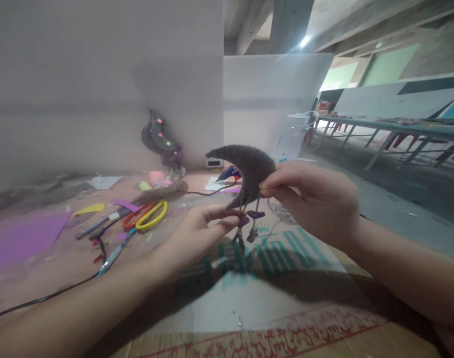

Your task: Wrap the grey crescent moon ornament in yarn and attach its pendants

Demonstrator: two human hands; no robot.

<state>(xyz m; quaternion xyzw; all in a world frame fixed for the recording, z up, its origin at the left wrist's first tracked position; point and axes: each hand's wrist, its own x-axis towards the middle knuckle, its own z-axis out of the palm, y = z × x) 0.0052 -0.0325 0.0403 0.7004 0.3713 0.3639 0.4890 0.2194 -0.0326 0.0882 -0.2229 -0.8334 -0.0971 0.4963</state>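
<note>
Thumb and fingertips of the right hand [316, 199] are pinched together, and I have the right edge of a dark crescent [251, 161] between them, raised above the table [186, 201] with its horns pointing left. From its underside hang strings [258, 205] with small purple charms [256, 215]. The left hand [197, 233] sits at the lower horn, thumb and index nearly together by the left charm; from my end I cannot tell whether they grip it or only touch it.

Below both hands I see a white sheet [212, 315] with green lettering, over cardboard [361, 343] printed in red. Left of the left hand lie scissors [140, 224] with red and yellow handles, a blue tool [116, 252] with a black cable [40, 298], and a purple sheet [26, 238]. Farther off, behind the crescent, a glue gun [229, 173] rests by white paper [214, 184]. To its left stands a clear dish [177, 185] of scraps, and at the dish a second crescent [158, 136], dotted with coloured balls, stands near the wall [81, 59]. Far right, I make out a long table [391, 127] with red stools [402, 141].
</note>
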